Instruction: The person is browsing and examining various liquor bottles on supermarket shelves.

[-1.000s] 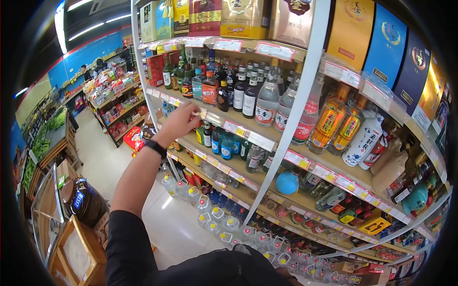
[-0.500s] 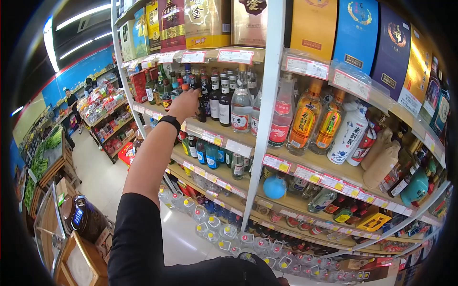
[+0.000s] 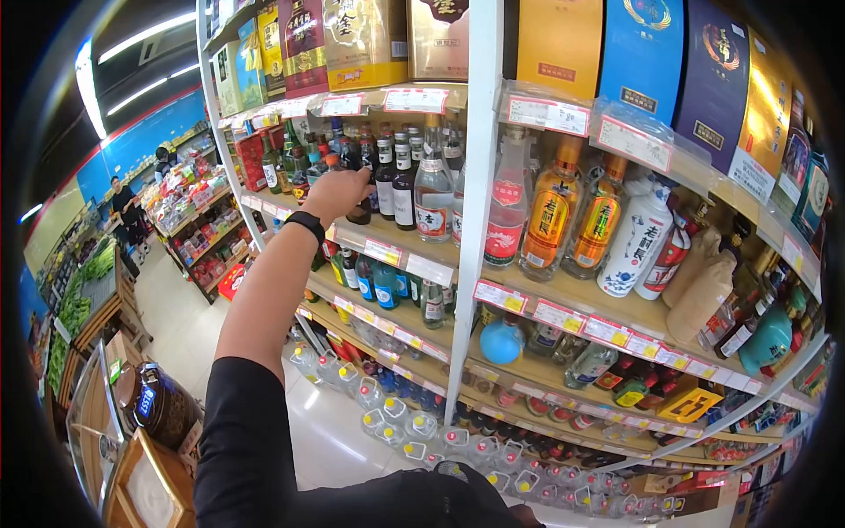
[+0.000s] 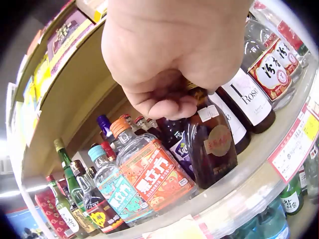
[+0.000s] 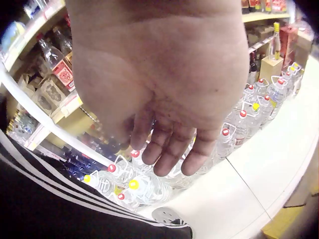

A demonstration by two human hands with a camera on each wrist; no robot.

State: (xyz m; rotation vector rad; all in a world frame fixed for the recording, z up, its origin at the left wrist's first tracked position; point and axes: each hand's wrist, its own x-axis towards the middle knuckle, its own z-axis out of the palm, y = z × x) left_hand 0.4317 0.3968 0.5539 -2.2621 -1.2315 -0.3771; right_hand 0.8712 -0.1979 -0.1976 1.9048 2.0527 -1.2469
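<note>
In the left wrist view my left hand [image 4: 174, 55] curls its fingers round the neck of a dark brown bottle [image 4: 214, 144] with a round label, upright at the shelf's front. Left of that bottle stand an orange-capped bottle [image 4: 152, 174] and a turquoise-capped one [image 4: 117, 191]; to its right are dark bottles with white labels [image 4: 246, 97]. The head view shows the left hand [image 3: 334, 195] at the same shelf row. My right hand [image 5: 164, 99] hangs with loosely bent fingers, holding nothing, above large clear jugs on the floor.
A white shelf post [image 3: 480, 176] divides the racks. Boxed bottles [image 3: 559, 53] fill the upper shelf. Large jugs [image 3: 422, 424] line the floor below. At the lower left stand a big dark jar [image 3: 158, 405] and a wooden-framed box [image 3: 150, 484]. A person [image 3: 123, 207] stands in the aisle.
Over the last second my left hand has moved from the shelf's front edge up to the bottles and taken hold of a dark one. The head view has shifted slightly.
</note>
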